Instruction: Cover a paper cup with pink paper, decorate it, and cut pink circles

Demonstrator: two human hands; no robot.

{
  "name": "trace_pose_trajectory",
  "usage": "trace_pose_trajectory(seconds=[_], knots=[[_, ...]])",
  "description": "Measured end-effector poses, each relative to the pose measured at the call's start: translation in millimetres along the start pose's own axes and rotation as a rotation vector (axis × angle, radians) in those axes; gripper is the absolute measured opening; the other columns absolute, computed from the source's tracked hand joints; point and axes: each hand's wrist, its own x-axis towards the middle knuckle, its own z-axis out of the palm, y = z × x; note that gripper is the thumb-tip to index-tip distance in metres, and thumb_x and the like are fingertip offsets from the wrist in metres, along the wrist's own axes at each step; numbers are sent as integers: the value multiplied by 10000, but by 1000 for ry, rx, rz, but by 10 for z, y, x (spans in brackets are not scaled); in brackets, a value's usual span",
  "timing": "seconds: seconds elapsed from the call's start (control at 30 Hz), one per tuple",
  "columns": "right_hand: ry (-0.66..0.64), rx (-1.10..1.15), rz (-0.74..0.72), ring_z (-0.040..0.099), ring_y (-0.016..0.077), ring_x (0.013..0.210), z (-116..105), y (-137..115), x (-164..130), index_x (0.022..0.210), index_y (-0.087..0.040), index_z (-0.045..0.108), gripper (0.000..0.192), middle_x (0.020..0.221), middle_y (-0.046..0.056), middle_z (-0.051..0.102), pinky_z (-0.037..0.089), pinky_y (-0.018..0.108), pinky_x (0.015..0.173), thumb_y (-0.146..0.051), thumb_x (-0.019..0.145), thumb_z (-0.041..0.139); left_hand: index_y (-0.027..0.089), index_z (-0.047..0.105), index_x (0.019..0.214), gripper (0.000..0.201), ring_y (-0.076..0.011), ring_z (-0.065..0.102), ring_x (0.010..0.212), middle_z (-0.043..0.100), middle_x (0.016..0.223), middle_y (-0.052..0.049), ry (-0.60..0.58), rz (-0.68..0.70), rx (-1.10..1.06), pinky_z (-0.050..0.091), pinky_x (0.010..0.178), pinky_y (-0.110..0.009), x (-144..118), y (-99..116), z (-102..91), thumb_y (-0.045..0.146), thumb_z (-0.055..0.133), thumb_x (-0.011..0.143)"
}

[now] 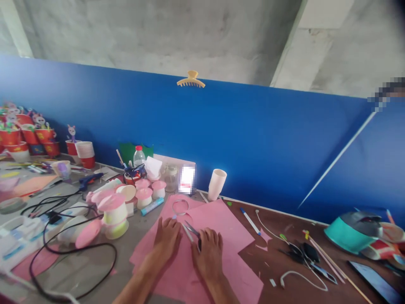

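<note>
Pressing flat on the pink paper (218, 223) near the desk's front edge, the left hand (167, 240) is lying spread; the right hand (209, 252) is gripping scissors (192, 231), no cut showing yet.

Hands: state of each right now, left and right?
Left hand: lying flat on the pink paper, fingers spread, holding nothing.
Right hand: on the paper at the scissors; whether it grips them cannot be told.
</note>
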Motion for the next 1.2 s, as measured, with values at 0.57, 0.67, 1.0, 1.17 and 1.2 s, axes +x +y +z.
trace_pose_trajectory(seconds=[0.57, 0.67, 1.0, 1.17, 1.2], knots=[[-140, -88, -9, 669, 268, 1070, -175, -25, -23, 1093, -228, 701, 181, 1148, 102, 703, 450, 422, 996, -219, 964, 574, 255, 725, 1139, 342, -381, 569, 1312, 684, 1369, -131, -103, -65, -114, 277, 1210, -625, -32, 57, -21, 146, 476, 931], [-218, -135, 0, 671, 289, 1105, -335, -97, 4, 1097, -216, 715, 184, 1155, 116, 708, 438, 457, 1037, -257, 957, 602, 255, 730, 1168, 359, -380, 580, 1310, 687, 1370, -134, -91, -63, -113, 288, 1210, -614, -42, 59, -3, 150, 474, 941], [-427, -294, 72, 703, 356, 1130, -565, -290, 172, 1148, -176, 731, 292, 1211, 161, 717, 491, 460, 955, -260, 884, 635, 171, 713, 1251, 389, -344, 578, 1337, 662, 1428, -165, -128, -52, -28, 387, 1154, -484, -37, 92, -61, 166, 435, 978], [-486, -438, -50, 714, 354, 1116, -565, -379, 199, 1179, -123, 737, 328, 1191, 202, 737, 485, 448, 957, -142, 905, 558, 156, 720, 1237, 385, -355, 573, 1346, 657, 1434, -187, -150, -44, -48, 397, 1149, -504, -31, 109, -106, 161, 446, 967], [-488, -449, -58, 716, 344, 1114, -564, -376, 196, 1177, -123, 738, 335, 1182, 201, 742, 485, 436, 954, -112, 900, 549, 153, 720, 1238, 386, -359, 570, 1350, 653, 1439, -190, -156, -48, -56, 396, 1153, -510, -29, 108, -113, 160, 447, 964]])
